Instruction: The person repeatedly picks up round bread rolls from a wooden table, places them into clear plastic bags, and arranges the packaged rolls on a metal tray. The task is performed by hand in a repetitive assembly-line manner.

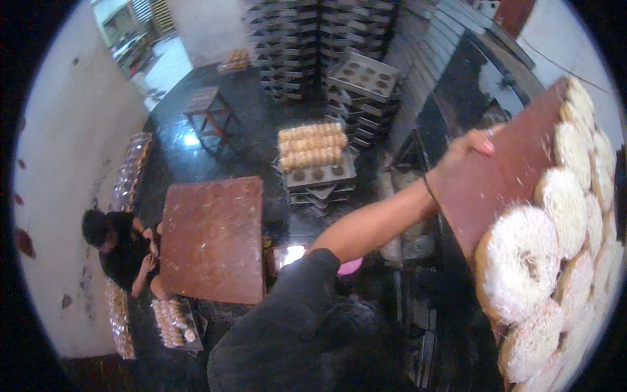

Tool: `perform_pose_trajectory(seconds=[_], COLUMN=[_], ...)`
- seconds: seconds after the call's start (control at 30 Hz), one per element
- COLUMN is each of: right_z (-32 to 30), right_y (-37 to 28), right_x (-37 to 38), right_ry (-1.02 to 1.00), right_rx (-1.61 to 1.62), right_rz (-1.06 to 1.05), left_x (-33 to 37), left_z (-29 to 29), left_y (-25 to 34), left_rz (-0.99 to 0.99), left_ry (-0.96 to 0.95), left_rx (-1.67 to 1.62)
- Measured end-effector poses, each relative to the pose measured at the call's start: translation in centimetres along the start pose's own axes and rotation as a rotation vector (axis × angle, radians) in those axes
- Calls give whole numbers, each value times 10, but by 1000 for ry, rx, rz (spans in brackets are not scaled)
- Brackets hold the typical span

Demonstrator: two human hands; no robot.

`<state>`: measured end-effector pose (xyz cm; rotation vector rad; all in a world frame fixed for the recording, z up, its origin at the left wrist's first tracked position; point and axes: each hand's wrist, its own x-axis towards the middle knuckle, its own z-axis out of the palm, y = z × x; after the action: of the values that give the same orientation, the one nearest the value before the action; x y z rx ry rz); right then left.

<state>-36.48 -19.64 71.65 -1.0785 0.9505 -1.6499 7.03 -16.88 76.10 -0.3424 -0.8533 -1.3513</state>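
My left hand grips the left edge of a reddish-brown board at the right, thumb on top, its other fingers mostly hidden. The board appears tilted and runs out of view on the right. Crowded on its right part are several round, ring-like breads covered with pale shreds. Loose shreds lie on the bare strip near my thumb. My left arm, in a dark sleeve, reaches across the middle. My right hand is out of view.
A brown tabletop stands left of centre, with a seated person beside it. Packed rolls rest on stacked baking trays. Taller tray stacks stand behind, with a wooden stool farther left. More packed rolls lie below the person.
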Motion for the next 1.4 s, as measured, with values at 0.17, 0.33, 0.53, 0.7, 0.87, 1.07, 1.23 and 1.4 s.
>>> perform_pose_trajectory(seconds=[0.17, 0.33, 0.53, 0.7, 0.87, 1.07, 1.23, 1.4], right_z=[86, 177, 320, 407, 468, 513, 547, 563], right_y=[-7, 37, 84, 149, 214, 314, 424, 562], right_x=[-16, -49, -109, -164, -238, -306, -355, -391], right_ry=[-241, -554, -975, -1261, -1538, -1805, -2025, -2231], right_rx=[14, 80, 75, 41, -54, -143, -158, -42], right_rz=[141, 388, 660, 900, 1045, 1195, 1338, 1449], left_x=[-68, -202, -374, -476, -544, -586, -617, -671], left_z=[64, 113, 158, 173, 154, 102, 36, -53], left_y=[103, 155, 134, 44, -42, -98, -117, -133], left_rz=[237, 513, 1017, 1465, 1882, 2208, 2353, 2316], left_ry=[99, 373, 736, 1014, 1090, 1075, 1013, 946], left_rx=[70, 232, 281, 268, 224, 272, 453, 743])
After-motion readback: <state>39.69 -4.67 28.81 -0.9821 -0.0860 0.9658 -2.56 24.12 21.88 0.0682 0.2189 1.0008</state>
